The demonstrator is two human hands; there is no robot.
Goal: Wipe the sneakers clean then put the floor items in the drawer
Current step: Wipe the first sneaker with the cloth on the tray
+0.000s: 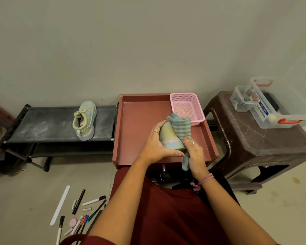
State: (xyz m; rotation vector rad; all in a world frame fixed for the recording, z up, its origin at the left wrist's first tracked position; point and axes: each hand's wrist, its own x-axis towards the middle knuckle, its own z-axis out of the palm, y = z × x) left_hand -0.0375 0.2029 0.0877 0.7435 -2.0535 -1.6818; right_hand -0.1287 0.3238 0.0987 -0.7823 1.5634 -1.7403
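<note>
The left hand holds a pastel sneaker over the red tray-like worktop, its fingers curled round the shoe's far side and its thumb under the sole edge near the heel — grip clamped on the sneaker. The right hand pinches a grey-green striped cloth against the shoe's right side; the cloth drapes over the upper, and its loose end hangs below the palm. Grip clamped on the cloth.

A second sneaker, matching in colour, stands upright on the top shelf of a black shoe rack to the left of the worktop, well apart from the hands. The shelf surface shows pale dust marks.

A pink mesh basket sits in the far right corner of the worktop, just beyond the cloth. Below the worktop's front edge a metal drawer handle is visible; whether the drawer is open cannot be told.

On the floor at lower left lies a scatter of pens and markers, a long white nail file and a small pink round pad — all loose, none in the drawer.

To the right stands a brown plastic stool carrying a clear storage box with red latches.
</note>
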